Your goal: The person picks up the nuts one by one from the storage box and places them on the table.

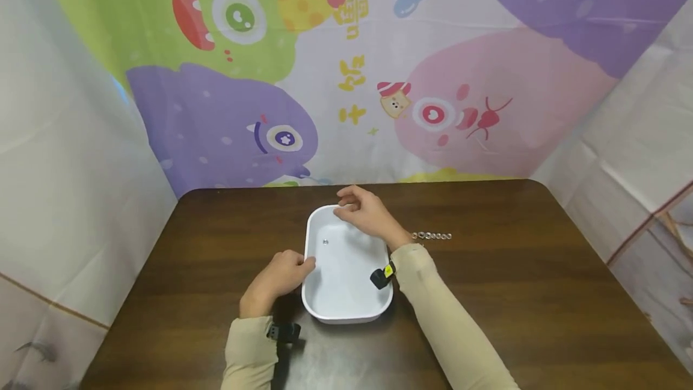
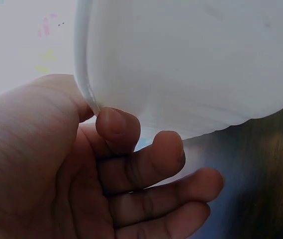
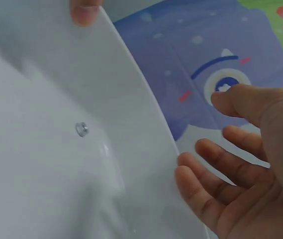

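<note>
A white rectangular tray (image 1: 346,281) with rounded corners stands on the table. My left hand (image 1: 280,274) pinches its left rim, thumb over the edge and inside, fingers (image 2: 166,154) curled along the outer wall. Over the far right part of the tray hovers my right hand (image 1: 365,212), its fingers loosely bent with nothing between them. In the right wrist view this hand (image 3: 245,159) is beside the rim. A small shiny ring-like piece (image 3: 82,129) lies on the tray floor, toward the far left in the head view.
To the right of the tray, several small shiny pieces (image 1: 431,236) form a row on the brown wooden table (image 1: 514,294). Behind the table hangs a cloth (image 1: 346,155) with cartoon monsters, and pale cloths flank both sides.
</note>
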Available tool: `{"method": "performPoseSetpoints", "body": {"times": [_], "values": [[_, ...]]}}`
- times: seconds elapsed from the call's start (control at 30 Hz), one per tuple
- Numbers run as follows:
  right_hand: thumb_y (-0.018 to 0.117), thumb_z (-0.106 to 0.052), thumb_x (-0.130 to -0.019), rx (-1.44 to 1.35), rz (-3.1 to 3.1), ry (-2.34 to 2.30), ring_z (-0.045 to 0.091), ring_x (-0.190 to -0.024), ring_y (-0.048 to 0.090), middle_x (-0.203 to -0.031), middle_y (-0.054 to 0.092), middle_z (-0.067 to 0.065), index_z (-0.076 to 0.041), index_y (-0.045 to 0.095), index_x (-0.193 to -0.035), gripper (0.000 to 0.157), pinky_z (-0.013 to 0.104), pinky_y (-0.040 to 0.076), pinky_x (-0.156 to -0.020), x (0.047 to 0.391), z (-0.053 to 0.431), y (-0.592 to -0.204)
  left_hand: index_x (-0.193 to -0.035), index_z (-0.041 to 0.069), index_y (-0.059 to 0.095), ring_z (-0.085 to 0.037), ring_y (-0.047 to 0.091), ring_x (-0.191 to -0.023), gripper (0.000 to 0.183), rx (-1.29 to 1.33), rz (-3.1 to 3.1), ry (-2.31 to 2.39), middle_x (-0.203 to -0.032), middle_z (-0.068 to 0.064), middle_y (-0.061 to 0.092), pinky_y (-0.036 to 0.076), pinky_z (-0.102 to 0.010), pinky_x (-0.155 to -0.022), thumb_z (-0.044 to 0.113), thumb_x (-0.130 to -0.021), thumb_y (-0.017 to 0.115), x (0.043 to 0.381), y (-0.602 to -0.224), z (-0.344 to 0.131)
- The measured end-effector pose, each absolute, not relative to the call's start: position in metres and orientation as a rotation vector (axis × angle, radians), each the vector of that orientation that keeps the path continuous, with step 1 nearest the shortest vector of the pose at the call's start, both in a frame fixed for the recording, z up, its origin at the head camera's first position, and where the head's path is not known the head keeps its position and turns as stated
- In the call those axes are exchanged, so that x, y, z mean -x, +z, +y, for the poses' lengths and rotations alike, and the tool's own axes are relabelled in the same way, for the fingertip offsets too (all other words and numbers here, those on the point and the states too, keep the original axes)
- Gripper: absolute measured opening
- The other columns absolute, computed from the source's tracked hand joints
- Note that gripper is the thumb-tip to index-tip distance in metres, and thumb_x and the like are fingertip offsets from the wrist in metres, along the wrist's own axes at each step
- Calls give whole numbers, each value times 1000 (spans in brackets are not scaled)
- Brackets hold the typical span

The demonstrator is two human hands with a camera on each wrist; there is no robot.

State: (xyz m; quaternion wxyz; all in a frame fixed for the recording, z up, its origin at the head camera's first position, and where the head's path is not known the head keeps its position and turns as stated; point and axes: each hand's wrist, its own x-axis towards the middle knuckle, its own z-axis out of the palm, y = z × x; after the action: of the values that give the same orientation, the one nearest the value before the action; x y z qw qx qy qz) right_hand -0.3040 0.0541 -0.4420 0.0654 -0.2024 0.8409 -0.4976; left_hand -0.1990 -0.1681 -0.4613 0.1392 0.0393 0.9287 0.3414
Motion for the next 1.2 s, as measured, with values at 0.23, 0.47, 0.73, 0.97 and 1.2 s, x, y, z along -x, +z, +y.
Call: {"method": "performPoseSetpoints", "body": {"times": [0.23, 0.47, 0.73, 0.97, 1.2], "values": [[76, -23, -93, 753, 2513, -1303, 25, -103, 70, -115, 71, 11, -7, 66, -127, 39, 30, 56, -78, 308, 38, -448, -68, 8, 65, -15, 50, -53, 41, -132, 2707, 965, -57, -1, 54, 41, -30, -53, 29, -100, 50, 200, -463, -170], [79, -14, -88, 812, 2465, -1109, 23, -104, 69, -113, 72, 15, -1, 68, -121, 37, 24, 56, -74, 314, 25, -454, -67, 8, 65, -15, 51, -52, 40, -141, 2725, 964, -56, -1, 54, 42, -30, -53, 28, -99, 50, 200, -464, -171], [80, -4, -83, 959, 2497, -898, 13, -87, 64, -99, 74, 13, 3, 70, -108, 28, 19, 50, -77, 317, 16, -460, -68, 7, 67, -14, 52, -50, 40, -185, 2729, 983, -53, 1, 54, 42, -29, -53, 27, -99, 51, 201, -462, -169], [79, 1, -82, 958, 2516, -854, 9, -80, 61, -89, 73, 9, 2, 74, -100, 18, 17, 50, -73, 317, 11, -466, -66, 9, 66, -14, 51, -50, 40, -188, 2745, 981, -53, 1, 52, 42, -30, -53, 27, -98, 51, 200, -463, -168], [77, 3, -84, 948, 2529, -778, 8, -73, 54, -81, 71, 5, -1, 77, -92, 9, 18, 46, -69, 318, 6, -468, -69, 7, 67, -14, 50, -51, 40, -169, 2729, 980, -54, 1, 52, 41, -29, -53, 28, -99, 51, 200, -460, -169]]}}
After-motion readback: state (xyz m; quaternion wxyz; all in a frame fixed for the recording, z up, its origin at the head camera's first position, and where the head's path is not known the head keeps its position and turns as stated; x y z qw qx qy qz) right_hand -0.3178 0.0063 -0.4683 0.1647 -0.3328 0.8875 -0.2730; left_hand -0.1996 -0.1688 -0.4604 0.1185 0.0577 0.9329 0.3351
